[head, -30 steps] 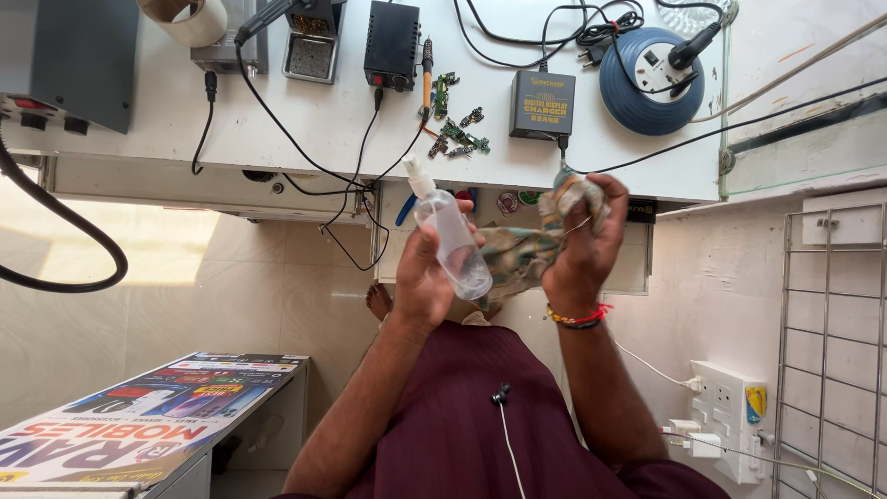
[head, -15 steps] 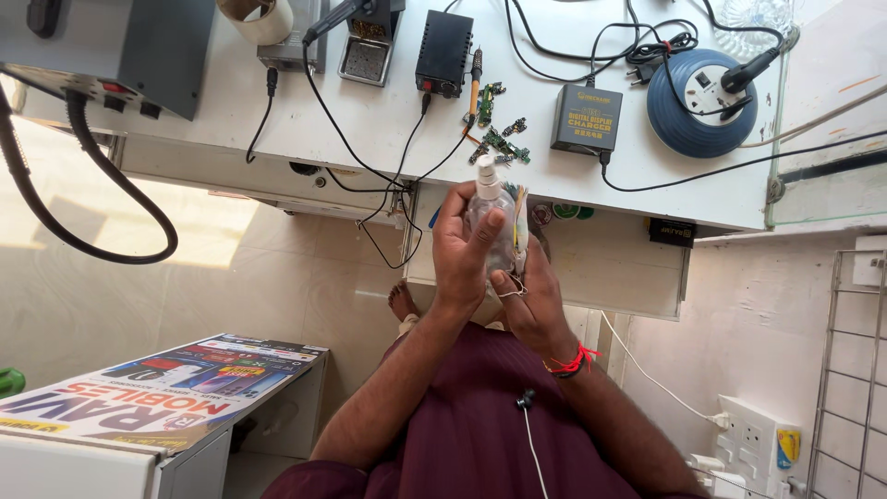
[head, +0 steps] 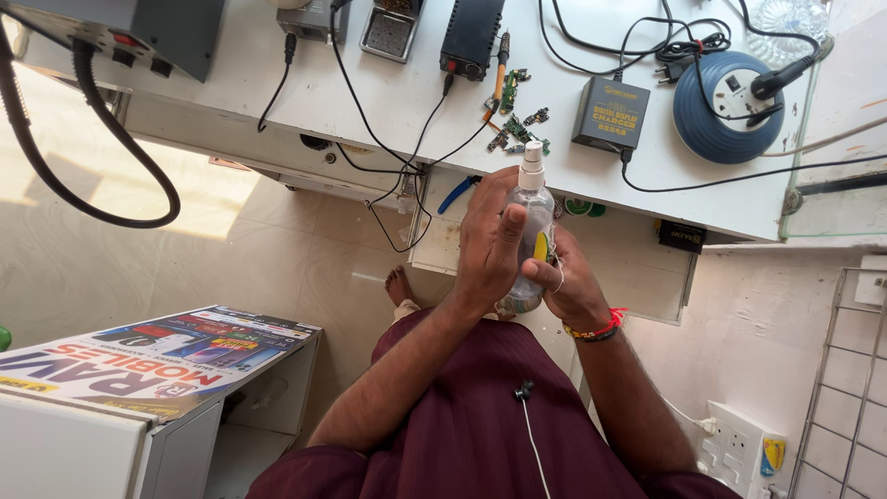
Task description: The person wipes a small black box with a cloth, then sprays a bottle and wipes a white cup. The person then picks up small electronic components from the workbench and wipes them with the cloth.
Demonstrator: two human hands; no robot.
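Wrapping around a clear spray bottle [head: 534, 222] at the centre of the frame, the left hand [head: 487, 242] has its grip clamped on the bottle's body, fingers spread over the front and the thumb along the side. The right hand [head: 564, 288] sits just below and to the right, its grip closed on the bottle's lower part, with a bit of yellow showing between the two hands; what that yellow bit is cannot be told. The bottle stands roughly upright, its white nozzle pointing to the top of the frame, held in the air over the person's lap and in front of the edge of the white worktop [head: 388, 92]. A red thread band [head: 596, 330] circles the right wrist.

On the worktop just above the nozzle lie several small green circuit boards [head: 519, 125] and a soldering iron with an orange handle [head: 500, 74]. To their right sits a dark grey box-shaped charger [head: 608, 114], and beyond it a round blue extension reel [head: 734, 106] with a black plug in it. A black hose [head: 92, 166] loops down at the upper left. A blue-handled tool [head: 455, 193] lies in the open drawer under the worktop edge. At the lower left stands a white cabinet [head: 157, 370] with a colourful printed sheet on top.
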